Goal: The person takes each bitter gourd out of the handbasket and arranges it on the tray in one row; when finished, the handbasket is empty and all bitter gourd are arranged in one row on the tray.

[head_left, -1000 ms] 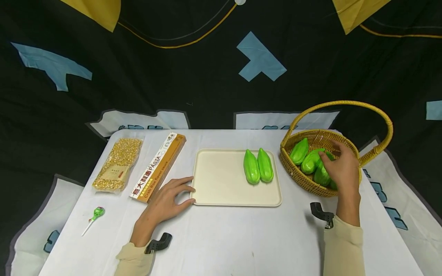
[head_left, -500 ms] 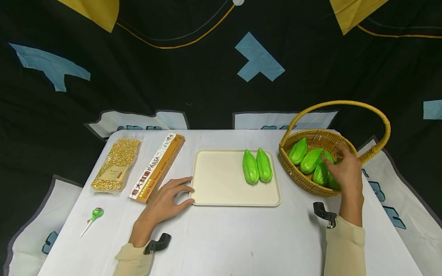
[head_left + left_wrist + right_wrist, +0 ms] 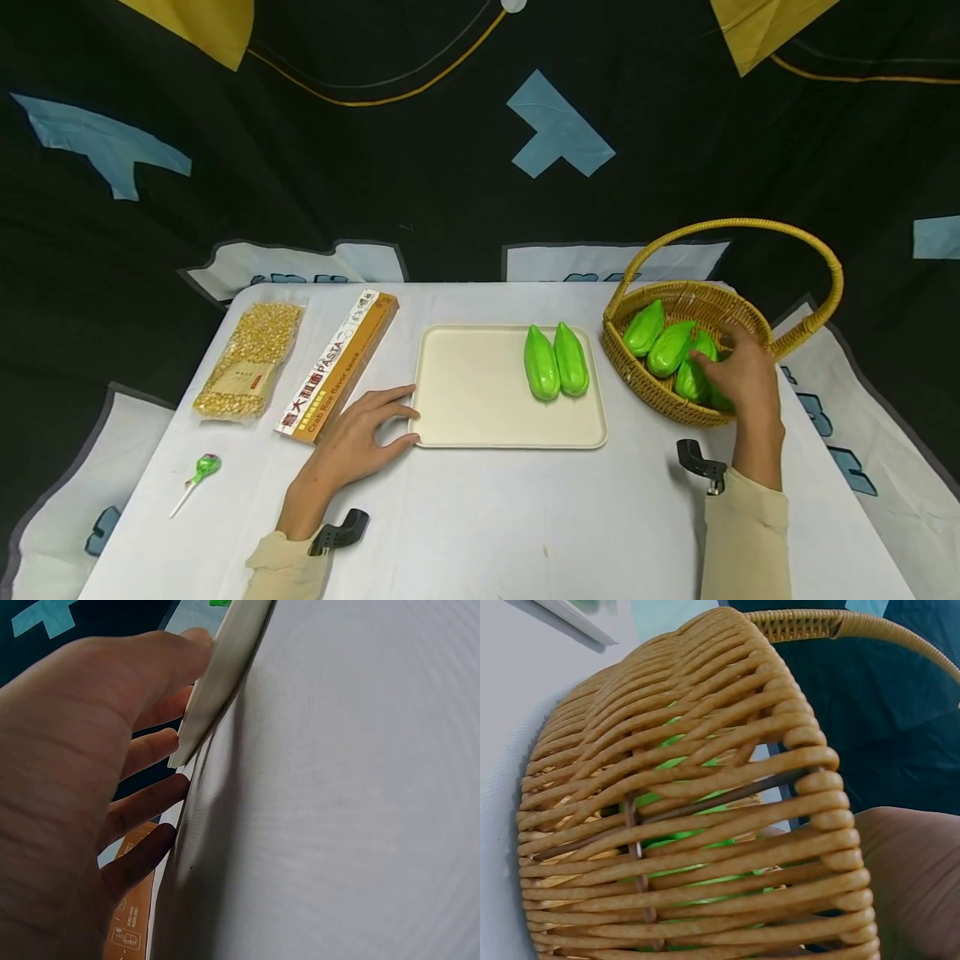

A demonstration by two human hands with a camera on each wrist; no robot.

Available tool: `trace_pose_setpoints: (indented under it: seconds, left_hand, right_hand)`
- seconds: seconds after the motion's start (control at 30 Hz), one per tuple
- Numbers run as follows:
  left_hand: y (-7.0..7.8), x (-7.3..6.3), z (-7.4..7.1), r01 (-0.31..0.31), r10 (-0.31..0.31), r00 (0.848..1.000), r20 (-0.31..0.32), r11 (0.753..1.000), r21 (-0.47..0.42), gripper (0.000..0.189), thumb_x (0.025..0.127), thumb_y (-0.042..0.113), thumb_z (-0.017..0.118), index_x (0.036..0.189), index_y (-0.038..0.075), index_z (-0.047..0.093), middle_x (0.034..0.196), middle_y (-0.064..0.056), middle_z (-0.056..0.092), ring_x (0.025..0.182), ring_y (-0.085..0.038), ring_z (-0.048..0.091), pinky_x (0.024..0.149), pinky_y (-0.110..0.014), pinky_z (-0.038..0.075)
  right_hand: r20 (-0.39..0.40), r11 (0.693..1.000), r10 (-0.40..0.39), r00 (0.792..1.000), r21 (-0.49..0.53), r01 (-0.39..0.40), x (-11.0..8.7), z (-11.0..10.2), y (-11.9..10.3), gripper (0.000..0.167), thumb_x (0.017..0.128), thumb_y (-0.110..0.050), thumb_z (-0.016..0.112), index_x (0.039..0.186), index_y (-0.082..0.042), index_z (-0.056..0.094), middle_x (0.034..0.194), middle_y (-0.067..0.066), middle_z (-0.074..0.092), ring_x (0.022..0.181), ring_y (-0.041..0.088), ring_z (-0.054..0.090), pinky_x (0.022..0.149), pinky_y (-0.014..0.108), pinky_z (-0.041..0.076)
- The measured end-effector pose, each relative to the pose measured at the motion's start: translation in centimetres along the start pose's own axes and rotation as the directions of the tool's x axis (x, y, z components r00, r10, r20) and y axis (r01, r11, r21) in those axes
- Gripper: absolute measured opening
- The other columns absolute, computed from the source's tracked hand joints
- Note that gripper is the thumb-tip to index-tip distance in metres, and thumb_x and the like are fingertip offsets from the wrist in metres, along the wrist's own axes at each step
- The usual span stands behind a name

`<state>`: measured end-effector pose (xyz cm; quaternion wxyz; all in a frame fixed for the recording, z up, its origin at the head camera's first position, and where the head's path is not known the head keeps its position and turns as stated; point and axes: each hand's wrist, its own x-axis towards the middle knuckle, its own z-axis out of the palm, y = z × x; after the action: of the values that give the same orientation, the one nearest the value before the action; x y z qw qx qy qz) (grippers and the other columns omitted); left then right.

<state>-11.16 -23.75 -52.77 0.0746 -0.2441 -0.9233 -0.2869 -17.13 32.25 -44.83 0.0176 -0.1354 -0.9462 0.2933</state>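
Black patterned cloth backdrop, white-covered table

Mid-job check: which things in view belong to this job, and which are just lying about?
Apparently in the job:
Cream tray, left hand at its left edge
Wicker basket, right hand inside it
Green vegetables in the basket
Two green vegetables on the tray

Apparently just lying about:
Crab Roe flavor sauce pasta box
Bag of corn kernels
Green-topped lollipop

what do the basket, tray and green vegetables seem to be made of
Basket: wicker or plastic imitation; visibly woven strands, slight sheen. Tray: probably plastic; smooth, matte cream. Green vegetables: perhaps moulded plastic or foam; bright even colour, glossy highlights.
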Motion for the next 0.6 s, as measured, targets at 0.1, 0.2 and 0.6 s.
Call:
trace_pose_setpoints:
  seconds: [0.1,0.2,0.6]
  left_hand:
    - [-0.1,-0.2,0.0,-0.001,0.001,1.0,-0.001,1.0,0.007,0.03,0.089,0.033,0.09,0.114,0.021,0.08,0.154,-0.002,0.062,0.134,-0.029,0.063,0.111,-0.05,0.053]
    - [-0.2,-0.3,0.0,0.006,-0.006,1.0,0.002,1.0,0.007,0.03,0.089,0.034,0.09,0.115,0.022,0.08,0.155,-0.001,0.062,0.135,-0.029,0.063,0.111,-0.051,0.053]
    - [-0.2,0.0,0.2,0.002,-0.002,1.0,0.003,1.0,0.011,0.03,0.09,0.035,0.09,0.115,0.023,0.08,0.155,-0.001,0.062,0.135,-0.03,0.063,0.111,-0.051,0.053]
  right_hand:
    - [0.051,1.0,0.011,0.999,-0.008,-0.011,0.0,0.2,-0.1,0.076,0.103,-0.029,0.071,0.162,0.005,0.036,0.151,0.042,0.048,0.137,0.062,0.047,0.108,0.077,0.043]
    - [0.091,1.0,0.015,0.996,-0.013,-0.014,0.0,0.3,-0.4,0.078,0.103,-0.031,0.071,0.162,0.006,0.036,0.151,0.042,0.049,0.137,0.061,0.047,0.109,0.077,0.043]
    - [0.189,0.989,-0.029,0.981,-0.137,0.056,-0.1,0.5,-1.6,0.081,0.099,-0.038,0.076,0.158,0.006,0.042,0.153,0.043,0.044,0.138,0.066,0.04,0.111,0.081,0.035]
